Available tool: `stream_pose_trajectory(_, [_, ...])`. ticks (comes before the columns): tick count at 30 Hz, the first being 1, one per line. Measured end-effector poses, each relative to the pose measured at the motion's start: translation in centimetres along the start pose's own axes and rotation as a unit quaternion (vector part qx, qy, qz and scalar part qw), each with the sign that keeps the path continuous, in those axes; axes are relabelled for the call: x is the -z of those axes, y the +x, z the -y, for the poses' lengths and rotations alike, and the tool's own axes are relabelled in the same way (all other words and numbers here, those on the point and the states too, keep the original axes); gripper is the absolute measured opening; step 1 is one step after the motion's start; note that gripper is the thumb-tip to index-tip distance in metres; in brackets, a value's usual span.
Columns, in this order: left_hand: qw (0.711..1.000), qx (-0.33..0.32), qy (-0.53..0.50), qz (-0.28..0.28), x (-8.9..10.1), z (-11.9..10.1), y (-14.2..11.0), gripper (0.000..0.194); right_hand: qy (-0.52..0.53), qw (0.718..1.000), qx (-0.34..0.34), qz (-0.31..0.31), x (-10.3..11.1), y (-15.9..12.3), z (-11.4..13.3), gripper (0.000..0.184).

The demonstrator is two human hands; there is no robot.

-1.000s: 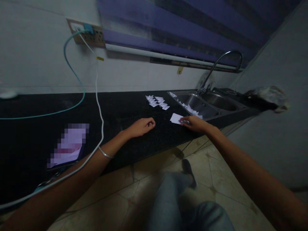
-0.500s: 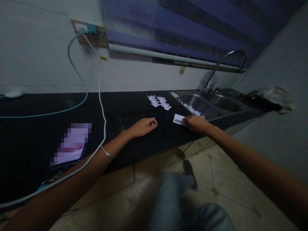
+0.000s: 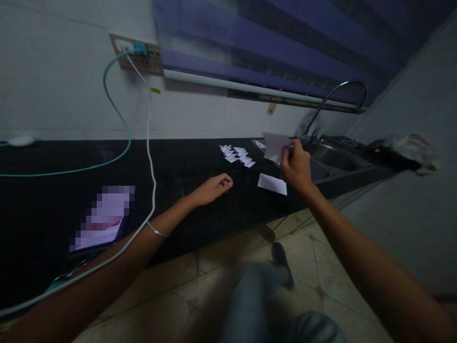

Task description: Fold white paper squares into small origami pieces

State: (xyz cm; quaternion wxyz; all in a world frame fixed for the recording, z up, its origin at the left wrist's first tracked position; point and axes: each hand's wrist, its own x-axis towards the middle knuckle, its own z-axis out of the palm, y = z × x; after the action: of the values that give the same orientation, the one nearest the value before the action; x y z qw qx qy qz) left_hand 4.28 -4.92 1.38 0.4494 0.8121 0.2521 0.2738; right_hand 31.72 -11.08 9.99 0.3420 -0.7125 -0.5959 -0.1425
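1. My right hand (image 3: 294, 166) is lifted off the desk (image 3: 178, 162), grip closed on a white paper sheet (image 3: 274, 145) pinched at its lower right corner. The sheet hangs in the air in front of the sink (image 3: 332, 157), tilted, not touching anything else.
2. A second paper sheet (image 3: 272, 184) lies flat on the desk just below and left of the right hand, near the front edge, apart from the hand.
3. My left hand (image 3: 213, 186) rests on the desk w/ fingers curled loosely, knuckles down. Grip holds nothing I can see; it's well apart from both sheets. A thin bangle (image 3: 157, 230) sits on that wrist.
4. A cluster of small folded paper pieces (image 3: 237, 155) lies further back on the desk, between the left hand and the sink.
5. The tap (image 3: 339, 95) arches over the sink at the right end.
6. Left part of the desk: a phone (image 3: 102, 220) lies flat, screen lit. A white cable (image 3: 150, 157) and a teal cable (image 3: 114, 109) run from the wall socket (image 3: 137, 53) down onto the desk; the white one passes just beside the phone and across my left forearm.
7. Dim light, so fine detail on the small pieces can't be made out.
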Motion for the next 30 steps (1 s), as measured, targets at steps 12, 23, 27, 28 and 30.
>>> stream_pose_trajectory(12, [0.936, 0.175, -0.281, -0.117, 1.2, 1.4, 2.5, 0.069, 0.519, 0.825, -0.110, 0.197, -9.4, -6.9, 3.7, 0.025])
stream_pose_trajectory(23, [0.985, 0.087, -0.137, -0.057, 0.5, -0.3, 0.3, 0.041, 0.531, 0.821, -0.054, 0.205, -9.3, -6.7, 3.4, 0.012])
stream_pose_trajectory(27, [0.997, 0.057, -0.055, 0.010, 0.3, -0.4, 0.1, 0.036, 0.533, 0.813, -0.032, 0.234, -8.8, -6.7, 3.9, 0.018])
stream_pose_trajectory(28, [0.998, 0.051, -0.042, 0.018, 0.4, -0.5, 0.1, 0.038, 0.530, 0.814, -0.022, 0.238, -8.7, -6.7, 4.0, 0.019])
stream_pose_trajectory(30, [0.999, 0.039, -0.018, 0.034, 0.4, -0.9, -0.1, 0.042, 0.522, 0.820, 0.001, 0.236, -8.6, -6.7, 4.1, 0.019])
